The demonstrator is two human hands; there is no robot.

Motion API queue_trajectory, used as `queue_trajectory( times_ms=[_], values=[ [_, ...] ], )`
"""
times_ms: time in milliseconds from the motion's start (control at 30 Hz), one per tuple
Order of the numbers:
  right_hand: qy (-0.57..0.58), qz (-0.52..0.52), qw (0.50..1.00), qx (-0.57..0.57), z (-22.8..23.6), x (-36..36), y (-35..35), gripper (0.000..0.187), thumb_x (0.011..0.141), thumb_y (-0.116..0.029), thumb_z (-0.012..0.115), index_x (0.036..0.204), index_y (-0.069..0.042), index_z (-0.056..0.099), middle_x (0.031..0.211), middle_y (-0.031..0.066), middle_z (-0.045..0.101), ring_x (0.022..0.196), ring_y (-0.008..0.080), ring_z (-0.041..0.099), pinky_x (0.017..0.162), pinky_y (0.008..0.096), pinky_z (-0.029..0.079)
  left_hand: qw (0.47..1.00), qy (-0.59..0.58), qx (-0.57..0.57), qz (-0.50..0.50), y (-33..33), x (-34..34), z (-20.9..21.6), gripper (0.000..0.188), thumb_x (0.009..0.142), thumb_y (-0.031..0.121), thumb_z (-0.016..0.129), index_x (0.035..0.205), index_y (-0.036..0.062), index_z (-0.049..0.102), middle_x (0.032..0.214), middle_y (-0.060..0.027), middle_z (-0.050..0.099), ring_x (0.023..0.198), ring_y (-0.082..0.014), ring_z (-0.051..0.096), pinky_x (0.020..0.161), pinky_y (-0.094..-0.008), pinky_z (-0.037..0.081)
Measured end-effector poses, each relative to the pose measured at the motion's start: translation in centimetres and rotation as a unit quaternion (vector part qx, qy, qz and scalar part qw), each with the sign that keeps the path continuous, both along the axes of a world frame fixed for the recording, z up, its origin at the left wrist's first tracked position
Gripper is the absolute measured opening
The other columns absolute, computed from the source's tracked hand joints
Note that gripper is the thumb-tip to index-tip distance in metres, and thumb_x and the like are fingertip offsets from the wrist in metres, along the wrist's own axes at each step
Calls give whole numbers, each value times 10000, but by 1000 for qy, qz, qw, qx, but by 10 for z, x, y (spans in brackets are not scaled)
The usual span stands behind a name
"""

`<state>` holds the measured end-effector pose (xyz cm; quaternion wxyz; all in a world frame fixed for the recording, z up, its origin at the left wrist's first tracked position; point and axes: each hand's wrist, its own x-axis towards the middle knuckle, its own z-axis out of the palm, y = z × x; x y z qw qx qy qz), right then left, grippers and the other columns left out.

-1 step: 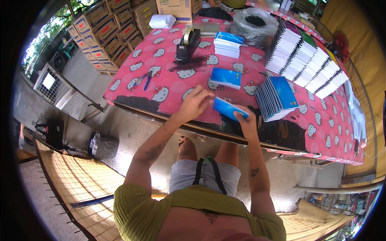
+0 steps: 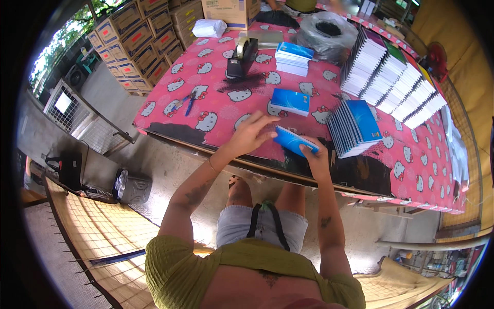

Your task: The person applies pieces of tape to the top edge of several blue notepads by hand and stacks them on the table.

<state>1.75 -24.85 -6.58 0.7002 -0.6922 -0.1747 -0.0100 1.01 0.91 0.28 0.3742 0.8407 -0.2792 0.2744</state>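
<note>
My right hand (image 2: 315, 154) grips a small blue spiral notebook (image 2: 294, 140) by its right end, thumb on the cover, over the near table edge. Beside the notebook's left end, my left hand (image 2: 253, 135) is open, thumb and fingers apart; its thumb tip comes close to the binding. Just beyond lies a thin pile of blue booklets (image 2: 289, 101). A taller pile of blue-covered pads (image 2: 293, 59) stands farther back. To the right of my right hand leans a row of blue spiral notebooks (image 2: 355, 129).
Several tall stacks of spiral notebooks (image 2: 396, 85) line the table's right side. A black tape dispenser (image 2: 242, 59), blue-handled pliers (image 2: 190, 103) and a plastic-wrapped coil (image 2: 329, 36) lie on the pink patterned table cover (image 2: 221, 105). Cartons (image 2: 136, 49) are piled beyond the left side.
The fingers of my left hand have spread and lifted off the notebook's left end. My right hand still holds the notebook in nearly the same place.
</note>
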Motion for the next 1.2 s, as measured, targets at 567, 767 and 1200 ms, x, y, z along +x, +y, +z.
queue_trajectory(
  times_ms=[567, 767, 1200],
  values=[
    [-55, 17, 998, -33, 24, -36, -2, 251, 938, -122, 676, 1142, 23, 663, 1001, 60, 678, 933, 114, 603, 852, 275, 478, 973, 110, 170, -107, 17, 3, 9, 244, 911, 268, 678, 1084, 110, 609, 943, -88, 560, 832, -313, 620, 671, -442, 488],
    [-55, -5, 998, -23, 31, -46, 0, 268, 947, -135, 669, 1166, 19, 655, 1006, 58, 676, 928, 112, 602, 850, 274, 482, 960, 79, 266, -25, -6, -17, 36, 394, 955, 397, 581, 1205, 94, 597, 1208, -109, 577, 1139, -301, 557, 878, -555, 426],
    [-33, -89, 995, 23, 46, -60, 12, 277, 949, -164, 676, 1174, -3, 663, 998, 27, 666, 849, 83, 585, 717, 225, 478, 956, -53, 267, 112, -44, -46, -3, 779, 931, 495, 538, 1492, -15, 355, 1573, -205, 318, 1474, -381, 267, 1124, -680, 138]
  ],
)
